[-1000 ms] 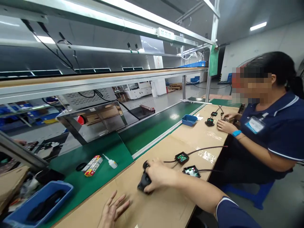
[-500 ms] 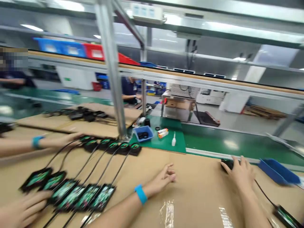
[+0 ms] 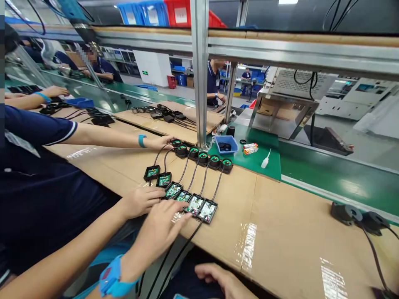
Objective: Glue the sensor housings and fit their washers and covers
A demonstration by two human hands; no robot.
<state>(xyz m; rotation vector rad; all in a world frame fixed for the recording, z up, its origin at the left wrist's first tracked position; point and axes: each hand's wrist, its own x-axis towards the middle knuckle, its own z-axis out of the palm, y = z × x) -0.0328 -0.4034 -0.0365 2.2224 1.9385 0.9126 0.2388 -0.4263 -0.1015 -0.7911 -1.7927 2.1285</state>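
Note:
My left hand [image 3: 166, 222], with a blue wristband, reaches over the near end of a row of open black boxes holding green circuit boards. Its fingers are apart above the nearer boxes, such as this circuit board box [image 3: 195, 205]; whether they touch is unclear. A further circuit board box [image 3: 207, 211] is at the row's right end. Black cables join the boxes to round black housings [image 3: 214, 162]. My right hand [image 3: 222, 282] is low at the table's front edge, partly cut off, fingers loosely extended and holding nothing visible.
A co-worker at left has one hand [image 3: 140, 201] at the boxes and another hand [image 3: 160, 142] at the round housings. Behind stand a blue bin [image 3: 226, 144], a small white bottle [image 3: 266, 161] and a metal post [image 3: 200, 74]. Two black housings [image 3: 346, 213] lie at right.
The view has swung left. My left hand has moved from bare cardboard to the boxes. My right hand has left the black housing at right and come down to the front edge.

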